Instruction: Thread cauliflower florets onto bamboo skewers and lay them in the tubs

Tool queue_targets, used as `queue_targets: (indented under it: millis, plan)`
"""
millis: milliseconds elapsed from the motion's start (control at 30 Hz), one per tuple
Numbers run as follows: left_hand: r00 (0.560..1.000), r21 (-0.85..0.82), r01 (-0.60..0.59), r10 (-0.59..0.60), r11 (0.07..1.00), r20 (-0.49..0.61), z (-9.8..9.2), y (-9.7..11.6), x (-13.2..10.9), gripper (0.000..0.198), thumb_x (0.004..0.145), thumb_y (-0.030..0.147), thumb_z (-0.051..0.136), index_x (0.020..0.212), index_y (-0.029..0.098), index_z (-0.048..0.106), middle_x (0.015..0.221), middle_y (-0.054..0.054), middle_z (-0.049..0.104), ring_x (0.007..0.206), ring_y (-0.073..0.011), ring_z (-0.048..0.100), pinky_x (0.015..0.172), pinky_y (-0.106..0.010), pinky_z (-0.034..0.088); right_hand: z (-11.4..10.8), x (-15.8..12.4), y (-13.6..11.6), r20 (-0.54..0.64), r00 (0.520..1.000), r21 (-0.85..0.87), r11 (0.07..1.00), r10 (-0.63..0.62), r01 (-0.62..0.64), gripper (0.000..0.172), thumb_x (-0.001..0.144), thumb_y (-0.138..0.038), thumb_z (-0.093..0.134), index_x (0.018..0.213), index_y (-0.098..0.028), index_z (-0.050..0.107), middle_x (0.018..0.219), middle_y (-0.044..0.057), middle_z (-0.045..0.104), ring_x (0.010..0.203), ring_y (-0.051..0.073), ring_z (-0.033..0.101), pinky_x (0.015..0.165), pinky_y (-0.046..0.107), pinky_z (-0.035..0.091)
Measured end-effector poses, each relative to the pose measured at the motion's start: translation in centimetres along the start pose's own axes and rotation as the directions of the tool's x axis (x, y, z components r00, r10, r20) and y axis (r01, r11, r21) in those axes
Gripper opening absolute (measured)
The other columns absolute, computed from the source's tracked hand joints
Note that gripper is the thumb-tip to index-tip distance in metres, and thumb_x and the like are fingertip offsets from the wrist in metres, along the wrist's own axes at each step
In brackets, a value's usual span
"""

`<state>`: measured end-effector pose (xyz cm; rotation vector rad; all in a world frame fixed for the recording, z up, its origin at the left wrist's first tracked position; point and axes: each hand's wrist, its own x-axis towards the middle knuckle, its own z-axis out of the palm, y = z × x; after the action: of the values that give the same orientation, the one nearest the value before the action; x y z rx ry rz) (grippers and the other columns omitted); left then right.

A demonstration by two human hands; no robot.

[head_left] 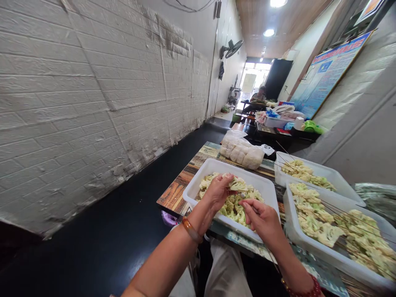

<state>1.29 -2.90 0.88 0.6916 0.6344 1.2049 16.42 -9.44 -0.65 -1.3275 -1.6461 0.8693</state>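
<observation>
Above a white plastic tub of loose cauliflower pieces, my left hand is closed on a cauliflower floret. Close to that floret, my right hand pinches a thin skewer, whose length trails back below the wrist. The skewer's tip is too small to make out, so I cannot tell if it touches the floret. On the right, a second tub holds skewered cauliflower with sticks pointing right. Behind it, a third tub holds more.
A clear bag of pale round items lies behind the first tub on the wood-patterned table. A green-tinted plastic bag sits at far right. A white brick wall runs along the left. Farther back, a person sits by a cluttered table.
</observation>
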Motion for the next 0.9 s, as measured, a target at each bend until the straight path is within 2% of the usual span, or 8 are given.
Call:
queue_targets:
  millis: [167, 300, 433, 600, 900]
  plan:
    - [1.000, -0.002, 0.005, -0.005, 1.000, -0.021, 0.1, -0.3, 0.3, 0.036, 0.056, 0.036, 0.081, 0.076, 0.012, 0.063, 0.071, -0.001, 0.062, 0.063, -0.0119, 0.059, 0.054, -0.022, 0.048, 1.1, -0.2, -0.7, -0.110, 0.992, -0.064, 0.996, -0.062, 0.055, 0.034, 0.089, -0.046, 0.048, 0.075, -0.019, 0.064, 0.045, -0.004, 0.052, 0.037, 0.012, 0.047, 0.038, 0.022, 0.035]
    - [1.000, -0.001, 0.006, -0.006, 1.000, -0.006, 0.4, -0.5, 0.8, 0.033, 0.057, 0.032, 0.082, 0.073, 0.012, 0.062, 0.067, 0.000, 0.061, 0.061, -0.0116, 0.058, 0.055, -0.024, 0.050, 1.3, -0.1, -0.9, -0.209, 0.968, -0.174, 0.979, -0.141, 0.105, 0.034, 0.089, -0.043, 0.047, 0.069, -0.020, 0.061, 0.044, -0.004, 0.051, 0.042, 0.013, 0.048, 0.044, 0.022, 0.037]
    - [1.000, 0.005, 0.024, -0.024, 1.000, -0.002, 0.7, -0.4, 1.0, 0.031, 0.056, 0.029, 0.082, 0.071, 0.013, 0.061, 0.066, 0.001, 0.061, 0.060, -0.0107, 0.058, 0.052, -0.023, 0.049, 1.2, 0.0, -0.7, -0.259, 0.944, -0.252, 0.957, -0.207, 0.140, 0.032, 0.090, -0.036, 0.046, 0.065, -0.019, 0.059, 0.050, -0.002, 0.054, 0.049, 0.013, 0.051, 0.050, 0.022, 0.037]
    - [0.999, 0.044, 0.037, -0.039, 0.998, 0.032, 1.2, -0.6, 0.8, 0.028, 0.058, 0.028, 0.082, 0.069, 0.012, 0.061, 0.062, 0.002, 0.060, 0.057, -0.0090, 0.056, 0.051, -0.020, 0.045, 0.9, 0.3, -0.8, -0.284, 0.938, -0.271, 0.955, -0.200, 0.122, 0.032, 0.089, -0.032, 0.046, 0.063, -0.019, 0.059, 0.056, -0.001, 0.057, 0.054, 0.012, 0.051, 0.054, 0.022, 0.036]
    - [0.997, 0.100, 0.047, -0.053, 0.994, 0.058, 1.4, -0.9, 0.9, 0.030, 0.057, 0.031, 0.082, 0.065, 0.012, 0.060, 0.058, 0.002, 0.058, 0.053, -0.0079, 0.052, 0.047, -0.020, 0.040, 0.6, 0.8, -0.7, -0.285, 0.948, -0.209, 0.975, -0.139, 0.080, 0.030, 0.088, -0.031, 0.047, 0.065, -0.019, 0.061, 0.047, -0.003, 0.056, 0.048, 0.012, 0.052, 0.051, 0.021, 0.039]
